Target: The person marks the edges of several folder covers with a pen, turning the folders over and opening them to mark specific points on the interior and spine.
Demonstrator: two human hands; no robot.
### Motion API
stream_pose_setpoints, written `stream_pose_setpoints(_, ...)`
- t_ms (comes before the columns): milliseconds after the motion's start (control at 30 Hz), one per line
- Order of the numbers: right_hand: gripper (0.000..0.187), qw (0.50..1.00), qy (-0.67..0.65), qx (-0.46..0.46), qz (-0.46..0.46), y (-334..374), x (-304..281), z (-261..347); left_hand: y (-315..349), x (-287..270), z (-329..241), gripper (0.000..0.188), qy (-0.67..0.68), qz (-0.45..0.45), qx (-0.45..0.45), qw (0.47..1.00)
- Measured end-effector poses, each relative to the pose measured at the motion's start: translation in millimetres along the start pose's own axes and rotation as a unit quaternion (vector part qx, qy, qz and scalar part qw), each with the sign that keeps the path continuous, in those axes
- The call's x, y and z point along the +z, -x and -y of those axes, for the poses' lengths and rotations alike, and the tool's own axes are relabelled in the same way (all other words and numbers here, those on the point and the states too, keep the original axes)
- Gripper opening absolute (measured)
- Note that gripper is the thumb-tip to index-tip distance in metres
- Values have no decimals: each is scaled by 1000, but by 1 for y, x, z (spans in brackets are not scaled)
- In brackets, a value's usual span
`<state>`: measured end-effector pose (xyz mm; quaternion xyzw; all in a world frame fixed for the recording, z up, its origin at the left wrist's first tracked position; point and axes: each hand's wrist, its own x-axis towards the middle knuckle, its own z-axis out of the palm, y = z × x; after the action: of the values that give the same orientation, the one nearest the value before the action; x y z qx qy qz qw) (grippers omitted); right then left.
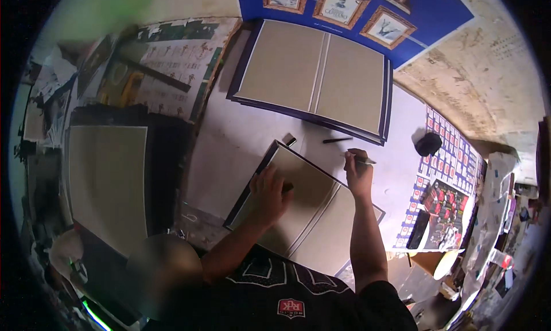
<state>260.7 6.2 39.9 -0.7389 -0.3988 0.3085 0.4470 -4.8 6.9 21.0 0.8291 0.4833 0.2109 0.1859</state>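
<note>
An open book cover (307,176), grey-beige boards with a dark border and a pale spine strip, lies tilted on the table before me. My left hand (268,196) rests on its left board near the edge, fingers spread. Against that hand's thumb side is a small black thing (287,187); whether the hand grips it I cannot tell. Above the cover's far edge, my right hand (359,173) is closed around a slim, pointed, pen-like tool (367,160). A short black piece (291,141) and a thin black stick (337,140) lie just beyond the cover.
Behind, a stack of similar open covers (281,64) stands against a blue poster (425,15). Another cover (108,182) lies at left. A black lump (428,144) and printed sheets (445,207) occupy the table's right side. A person's blurred head (163,268) shows at lower left.
</note>
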Motion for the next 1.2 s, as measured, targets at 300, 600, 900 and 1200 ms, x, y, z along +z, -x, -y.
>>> stream_pose_setpoints(300,56,946,243,-203,70,92,11,8,-10,3,-39,27,353,102,-105,924)
stream_pose_setpoints(600,65,919,308,-233,83,110,41,-12,-15,23,-33,30,439,233,-108,861)
stream_pose_setpoints(900,72,945,234,-228,24,102,41,-40,-23,12,-16,20,465,178,-103,861)
stream_pose_setpoints(1200,52,945,273,-175,-49,75,12,-44,-52,-36,-15,20,708,189,-342,588)
